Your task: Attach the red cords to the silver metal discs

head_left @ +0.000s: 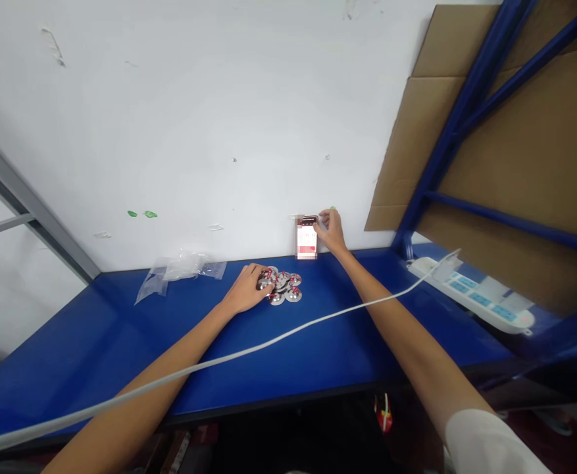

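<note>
My left hand [245, 288] is at the left side of a small pile of shiny round metal discs [293, 294] with red marks. Its thumb and fingers curve round a disc at the pile's edge; part of that disc is hidden. Behind the pile a phone [306, 240] stands upright against the wall, its lit screen partly blurred. My right hand [332, 232] is raised at the phone's right edge, thumb and fingertips apart, the thumb near or on the screen. Nothing shows between its fingers.
Clear plastic bags [182, 266] lie left of the pile by the white wall [194, 131]. A white cable [288, 334] crosses above the blue table [268, 375] and both forearms. At right are a power strip [476, 296], a blue frame [446, 145] and cardboard [529, 151].
</note>
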The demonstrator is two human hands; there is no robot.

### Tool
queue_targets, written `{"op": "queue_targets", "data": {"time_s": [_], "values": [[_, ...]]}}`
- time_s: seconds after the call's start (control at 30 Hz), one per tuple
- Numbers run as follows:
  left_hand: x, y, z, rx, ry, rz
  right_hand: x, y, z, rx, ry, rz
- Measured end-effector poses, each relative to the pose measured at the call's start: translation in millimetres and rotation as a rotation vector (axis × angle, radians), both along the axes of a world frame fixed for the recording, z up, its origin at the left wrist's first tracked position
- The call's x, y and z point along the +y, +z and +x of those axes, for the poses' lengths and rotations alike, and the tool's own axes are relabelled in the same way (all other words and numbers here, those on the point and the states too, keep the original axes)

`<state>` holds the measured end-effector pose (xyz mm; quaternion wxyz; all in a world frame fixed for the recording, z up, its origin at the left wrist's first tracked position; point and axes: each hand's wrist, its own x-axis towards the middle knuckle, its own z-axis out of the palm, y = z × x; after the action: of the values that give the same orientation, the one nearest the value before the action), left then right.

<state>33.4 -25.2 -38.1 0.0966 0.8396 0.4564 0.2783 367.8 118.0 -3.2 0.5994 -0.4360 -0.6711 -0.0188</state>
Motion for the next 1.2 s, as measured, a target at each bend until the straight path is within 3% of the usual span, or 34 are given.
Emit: {"op": "queue_targets", "data": {"time_s": [0.73, 0.9, 1.07, 1.13, 1.2], "values": [[-1.1, 0.1, 0.0, 0.000, 0.004, 0.013, 5.4, -3.9, 7.7, -0.037, 0.076, 0.009], [-1.4, 0.7, -1.4, -0.009, -0.008, -0.009, 1.9, 1.3, 9.5, -0.018, 0.095, -0.061], [0.3, 3.8, -3.7, -0.080, -0.029, -0.076, -37.3, 10.4, 9.4, -0.060, 0.033, -0.023], [0.8, 5.6, -4.6, -0.101, -0.038, -0.098, -64.4, 10.4, 3.7, -0.172, 0.105, -0.058], [0.7, 8.5, -6.3, -0.101, -0.047, -0.095, -92.0, 7.1, -6.1, -0.351, 0.278, -0.155]]}}
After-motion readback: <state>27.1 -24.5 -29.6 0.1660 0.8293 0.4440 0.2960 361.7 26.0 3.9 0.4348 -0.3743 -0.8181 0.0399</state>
